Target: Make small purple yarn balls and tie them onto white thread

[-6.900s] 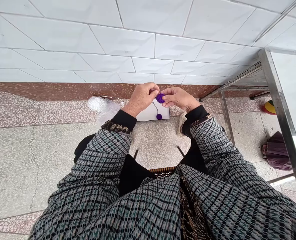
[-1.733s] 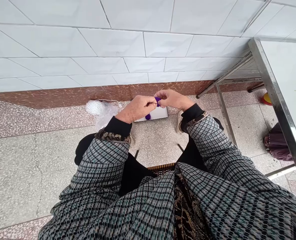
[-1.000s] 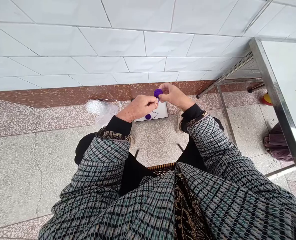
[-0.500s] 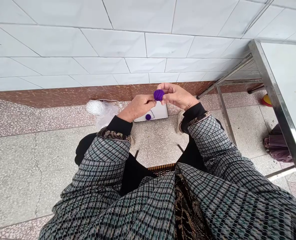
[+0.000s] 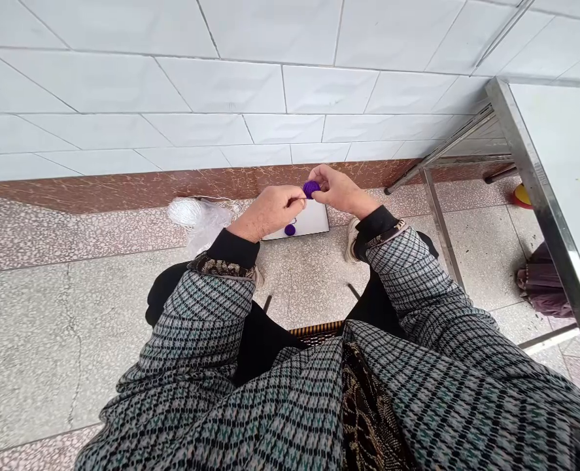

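Observation:
A small purple ball of yarn [image 5: 311, 189] is pinched between the thumb and fingers of my right hand [image 5: 341, 190]. Just left of it, my left hand [image 5: 278, 207] is closed, thumb against fingers, on a dark strand of yarn that runs to the ball. Below my hands, a shallow white box or tray [image 5: 316, 221] lies on the floor, partly covered by my left hand. A second purple yarn ball [image 5: 290, 230] sits in it near the front edge, with a bit of dark strand beside it.
White yarn in a clear plastic bag [image 5: 196, 219] lies on the floor to the left, by the tiled wall [image 5: 265, 88]. A metal-framed table [image 5: 529, 150] stands at the right. Beneath it are a dark purple cloth-like thing [image 5: 545, 284] and a red and yellow object [image 5: 521, 196].
My left hand has turned slightly and shifted at the ball's left side. The ball has rotated in my right fingers, and less of the strand over the box shows.

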Available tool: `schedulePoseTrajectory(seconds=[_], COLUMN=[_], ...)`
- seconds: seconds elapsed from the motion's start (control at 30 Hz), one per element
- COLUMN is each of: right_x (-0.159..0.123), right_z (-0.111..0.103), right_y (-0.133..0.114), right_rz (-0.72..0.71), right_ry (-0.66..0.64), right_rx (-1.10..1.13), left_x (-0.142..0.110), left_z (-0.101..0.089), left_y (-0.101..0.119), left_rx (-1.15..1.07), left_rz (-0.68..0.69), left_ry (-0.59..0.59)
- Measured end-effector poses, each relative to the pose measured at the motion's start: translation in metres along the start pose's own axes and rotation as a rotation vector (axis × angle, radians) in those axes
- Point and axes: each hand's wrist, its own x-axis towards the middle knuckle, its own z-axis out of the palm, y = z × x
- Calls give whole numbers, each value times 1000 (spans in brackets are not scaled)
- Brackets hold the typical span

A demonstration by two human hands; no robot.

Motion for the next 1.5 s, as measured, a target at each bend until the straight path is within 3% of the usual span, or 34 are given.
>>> schedulePoseTrajectory(seconds=[0.17, 0.27, 0.4, 0.53, 0.67, 0.73, 0.8, 0.87, 0.93, 1.0, 1.13, 1.23, 1.4, 1.5], right_x=[-9, -12, -13, -5, 5, 5, 1, -4, -9, -11, -8, -3, 4, 4], right_z=[-3, -5, -6, -2, 1, -1, -4, -8, -12, -16, -21, -21, -10, -5], right_y=[-8, -11, -13, -7, 5, 6, 3, -2, -6, -6, -1, 1, 5, 5], right_rz=[4, 40, 78, 55, 50, 65, 93, 128, 137, 100, -18, -40, 30, 58], right_ry=[-340, -396, -327, -137, 80, 103, 2, -210, -410, -473, -254, -84, 70, 83], right_rx=[102, 338, 552, 587, 370, 171, 29, 7, 95, 270, 633, 706, 457, 176], left_x=[1, 4, 8, 8, 5, 5, 4, 5, 5, 6, 7, 8, 7, 6], left_z=[-10, -9, -1, 10, 13, 11, 6, 0, -4, -5, 1, 8, 12, 8], left_y=[-2, -5, -8, -5, 3, 4, 2, -2, -5, -6, -4, 0, 4, 4], left_rx=[-4, 5, -30, -83, -121, -149, -155, -134, -114, -135, -272, -267, -161, -132], left_rz=[-45, -84, -128, -108, -78, -80, -90, -100, -105, -108, -124, -122, -35, -12], left_ry=[99, 126, 116, 9, -167, -210, -177, -103, -46, -22, -51, -113, -182, -133])
